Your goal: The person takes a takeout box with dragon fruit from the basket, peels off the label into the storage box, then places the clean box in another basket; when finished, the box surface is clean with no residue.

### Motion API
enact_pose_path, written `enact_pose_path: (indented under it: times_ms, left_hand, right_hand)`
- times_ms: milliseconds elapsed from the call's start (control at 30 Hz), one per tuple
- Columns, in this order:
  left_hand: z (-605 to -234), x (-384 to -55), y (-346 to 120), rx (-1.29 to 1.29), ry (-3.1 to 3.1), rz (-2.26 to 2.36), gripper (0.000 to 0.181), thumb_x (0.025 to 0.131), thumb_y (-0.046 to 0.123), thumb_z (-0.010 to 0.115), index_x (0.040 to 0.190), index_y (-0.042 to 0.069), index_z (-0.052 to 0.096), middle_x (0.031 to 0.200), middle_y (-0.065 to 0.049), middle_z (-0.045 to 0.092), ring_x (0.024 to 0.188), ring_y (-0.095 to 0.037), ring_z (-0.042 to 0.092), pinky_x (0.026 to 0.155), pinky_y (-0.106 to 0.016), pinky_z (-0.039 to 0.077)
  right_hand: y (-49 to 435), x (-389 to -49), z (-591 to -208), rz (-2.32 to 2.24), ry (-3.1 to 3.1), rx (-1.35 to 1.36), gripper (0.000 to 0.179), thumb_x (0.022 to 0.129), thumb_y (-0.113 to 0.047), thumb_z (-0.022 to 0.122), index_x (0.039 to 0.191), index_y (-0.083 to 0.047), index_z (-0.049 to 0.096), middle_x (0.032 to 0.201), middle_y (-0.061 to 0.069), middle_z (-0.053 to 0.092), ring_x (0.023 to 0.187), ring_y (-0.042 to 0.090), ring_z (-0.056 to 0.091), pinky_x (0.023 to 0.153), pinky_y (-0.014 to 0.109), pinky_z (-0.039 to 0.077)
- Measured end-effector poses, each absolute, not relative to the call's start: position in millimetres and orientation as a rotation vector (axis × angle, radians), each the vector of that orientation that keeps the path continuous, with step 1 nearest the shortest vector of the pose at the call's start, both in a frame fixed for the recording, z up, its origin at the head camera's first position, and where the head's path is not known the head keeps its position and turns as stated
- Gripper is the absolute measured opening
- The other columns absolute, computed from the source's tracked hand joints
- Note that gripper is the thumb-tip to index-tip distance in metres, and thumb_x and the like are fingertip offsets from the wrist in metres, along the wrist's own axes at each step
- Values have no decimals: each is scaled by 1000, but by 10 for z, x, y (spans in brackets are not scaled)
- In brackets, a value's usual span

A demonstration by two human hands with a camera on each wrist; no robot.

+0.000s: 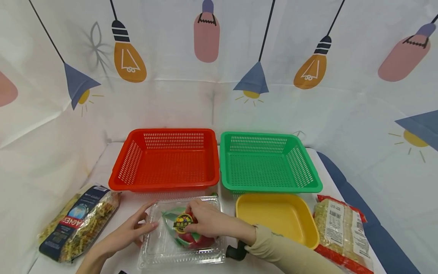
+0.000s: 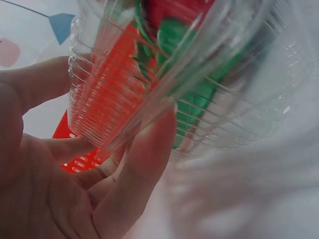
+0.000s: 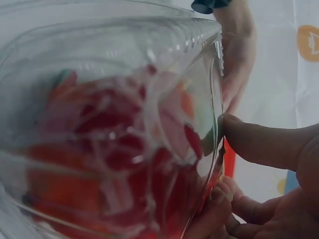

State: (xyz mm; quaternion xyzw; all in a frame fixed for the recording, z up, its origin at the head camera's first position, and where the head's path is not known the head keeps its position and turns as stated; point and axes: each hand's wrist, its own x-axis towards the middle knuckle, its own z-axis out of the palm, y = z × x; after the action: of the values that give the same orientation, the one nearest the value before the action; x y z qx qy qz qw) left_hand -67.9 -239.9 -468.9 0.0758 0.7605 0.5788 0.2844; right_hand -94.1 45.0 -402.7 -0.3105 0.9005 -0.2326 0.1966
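A clear plastic clamshell box lies in front of me with a round sticker on its lid. Through the plastic shows a red item with green tips, resembling a dragon fruit. My left hand grips the box's left side; in the left wrist view its thumb and fingers are around the ribbed edge. On top of the lid rests my right hand, thumb and fingertips apart beside the sticker. The right wrist view shows its thumb touching the lid, the other fingers bent below.
Behind the box stand a red basket and a green basket. A yellow tray sits to the right, beside a red-edged bag of pale food. A bag of spiral pasta lies at the left.
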Motion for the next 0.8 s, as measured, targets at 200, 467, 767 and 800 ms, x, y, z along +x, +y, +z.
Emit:
enact_pose_path:
  times_ms: [200, 467, 767, 800]
  left_hand:
    - [-4676, -671, -2394, 175, 2053, 1516, 74, 103, 25, 55, 160, 20, 8, 105, -15, 41, 81, -19, 57, 61, -38, 59]
    - [-4682, -653, -2389, 171, 2056, 1517, 75, 103, 27, 55, 160, 18, 7, 104, -15, 41, 80, -18, 57, 60, -37, 58]
    - [-4675, -662, -2372, 151, 2089, 1487, 75, 103, 28, 55, 160, 19, 6, 105, -16, 42, 87, -21, 55, 61, -37, 58]
    - [-4675, -665, -2372, 153, 2090, 1486, 75, 103, 28, 55, 160, 20, 6, 105, -16, 43, 88, -21, 55, 61, -37, 58]
  right_hand:
    - [425, -1025, -4049, -657, 2503, -878, 35, 83, -34, 82, 98, -15, 57, 85, -10, 49, 73, 2, 44, 63, 17, 38]
    - [396, -1102, -4049, -667, 2466, -882, 20, 92, -28, 74, 94, -13, 60, 76, -10, 53, 67, 2, 46, 61, 16, 40]
    - [350, -1085, -4060, -571, 2571, -926, 17, 99, -23, 62, 86, -13, 61, 76, -9, 56, 69, 1, 50, 67, 17, 43]
    - [350, -1087, -4063, -559, 2576, -930, 18, 100, -22, 60, 85, -13, 60, 76, -9, 55, 69, 2, 49, 68, 17, 43]
